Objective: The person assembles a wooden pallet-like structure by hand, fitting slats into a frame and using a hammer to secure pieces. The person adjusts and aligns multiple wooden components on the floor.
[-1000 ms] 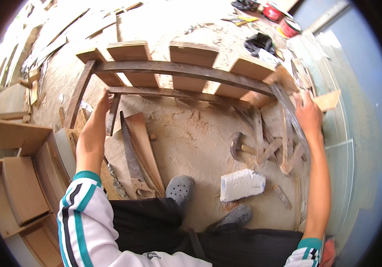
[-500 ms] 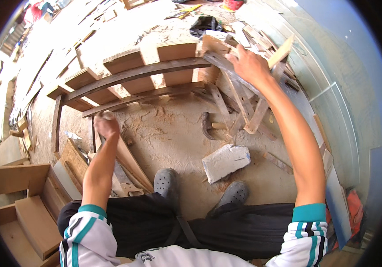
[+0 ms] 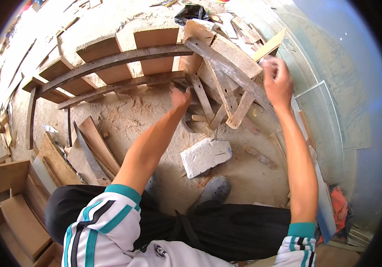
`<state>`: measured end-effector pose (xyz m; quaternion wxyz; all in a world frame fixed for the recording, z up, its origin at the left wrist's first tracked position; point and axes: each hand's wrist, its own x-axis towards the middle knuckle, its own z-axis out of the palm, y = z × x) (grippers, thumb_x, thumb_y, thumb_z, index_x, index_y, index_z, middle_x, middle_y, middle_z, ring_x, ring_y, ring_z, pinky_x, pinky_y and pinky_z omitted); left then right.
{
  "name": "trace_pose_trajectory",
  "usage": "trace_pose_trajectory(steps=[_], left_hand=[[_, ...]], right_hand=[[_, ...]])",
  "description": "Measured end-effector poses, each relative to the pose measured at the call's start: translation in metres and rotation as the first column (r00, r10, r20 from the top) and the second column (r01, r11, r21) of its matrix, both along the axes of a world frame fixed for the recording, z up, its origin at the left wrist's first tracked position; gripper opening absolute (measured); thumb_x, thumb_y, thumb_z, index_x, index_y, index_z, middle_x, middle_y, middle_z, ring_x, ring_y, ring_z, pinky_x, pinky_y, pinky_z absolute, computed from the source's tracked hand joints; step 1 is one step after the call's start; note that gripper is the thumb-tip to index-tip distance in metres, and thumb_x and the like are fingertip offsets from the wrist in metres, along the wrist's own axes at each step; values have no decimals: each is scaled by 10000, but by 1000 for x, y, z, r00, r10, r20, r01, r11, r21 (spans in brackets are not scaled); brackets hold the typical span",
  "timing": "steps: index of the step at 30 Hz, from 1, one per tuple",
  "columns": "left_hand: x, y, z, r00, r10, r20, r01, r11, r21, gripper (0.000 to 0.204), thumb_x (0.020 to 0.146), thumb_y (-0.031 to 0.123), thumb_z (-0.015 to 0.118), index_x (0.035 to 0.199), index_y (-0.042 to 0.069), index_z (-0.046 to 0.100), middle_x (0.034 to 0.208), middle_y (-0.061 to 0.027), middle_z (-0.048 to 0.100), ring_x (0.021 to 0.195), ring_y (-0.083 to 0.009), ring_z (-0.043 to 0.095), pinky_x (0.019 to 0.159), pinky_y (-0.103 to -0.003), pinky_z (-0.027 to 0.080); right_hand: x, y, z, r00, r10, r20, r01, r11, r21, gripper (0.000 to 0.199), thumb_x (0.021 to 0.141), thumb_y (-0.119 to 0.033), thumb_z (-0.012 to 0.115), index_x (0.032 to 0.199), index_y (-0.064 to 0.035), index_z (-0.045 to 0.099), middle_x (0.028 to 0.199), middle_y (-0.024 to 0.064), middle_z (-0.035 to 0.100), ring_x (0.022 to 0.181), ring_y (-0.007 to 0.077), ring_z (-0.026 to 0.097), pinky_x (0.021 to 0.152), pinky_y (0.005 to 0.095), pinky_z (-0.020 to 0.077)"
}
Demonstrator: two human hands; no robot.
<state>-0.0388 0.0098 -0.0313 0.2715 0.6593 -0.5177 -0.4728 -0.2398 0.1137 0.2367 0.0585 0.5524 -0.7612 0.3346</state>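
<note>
A long slatted wooden frame (image 3: 115, 66), with two dark rails and several boards across them, stands tilted on the ground at the left and centre. My left hand (image 3: 180, 98) is at the right end of its lower rail; its fingertips are partly hidden there, so its grip is unclear. To the right, my right hand (image 3: 277, 86) is raised beside a heap of scrap wood (image 3: 244, 109), fingers curled and slightly blurred. Whatever they hold, if anything, does not show. A greyish plank (image 3: 231, 69) slants across that heap. A hammer (image 3: 187, 122) lies just below my left hand.
A pale block (image 3: 206, 156) lies before my shoe (image 3: 215, 189). At the left are a handsaw (image 3: 88, 153), loose boards (image 3: 53, 155) and a wooden box (image 3: 4, 175). Glass sheets (image 3: 329, 120) stand along the right; a black bag (image 3: 192, 14) lies at the back.
My left hand has moved right, from the frame's near left leg to the lower rail's right end. My right hand has left the greyish plank and shifted right. The view has shifted rightward.
</note>
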Motion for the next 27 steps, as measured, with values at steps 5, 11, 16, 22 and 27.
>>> trace_pose_trajectory(steps=[5,11,16,22,27], left_hand=[[-4,-19,-35,992,-108,71,113,991,-68,883,822,366,708,1456,-11,223,1425,-332,313,1272,-481,388,1066,-440,362],[-7,-19,-48,988,-152,-21,149,984,-100,992,810,418,702,1473,-51,132,1400,-356,268,1300,-503,320,1086,-442,335],[-5,-22,-48,988,-144,59,152,975,-163,1075,743,490,733,1458,-68,155,1415,-374,221,1299,-526,300,1082,-435,345],[2,-26,-56,939,-274,206,321,915,-246,1123,689,493,768,1447,-74,164,1368,-370,320,1296,-502,326,1067,-440,367],[-13,-7,-44,899,-407,160,426,897,-113,1039,664,427,791,1401,-74,256,1344,-365,373,1286,-480,359,1054,-442,383]], right_hand=[[-45,37,-41,886,-376,273,432,883,-186,390,973,-381,516,1028,-2,591,826,115,631,775,223,593,727,358,474],[-27,69,-52,738,-518,432,672,622,-402,411,964,-383,532,1058,15,575,957,161,617,922,274,592,822,373,451],[22,97,-85,786,-578,-222,441,774,-454,440,893,-409,639,1130,-42,589,1111,158,603,1081,348,534,962,454,371],[0,111,-50,895,-356,-269,396,911,113,581,768,-536,723,1086,-54,654,1064,138,655,1061,371,577,930,448,420],[-10,114,-39,938,-290,-188,321,933,165,617,753,-556,728,1031,-9,664,997,171,664,985,372,605,859,443,469]])
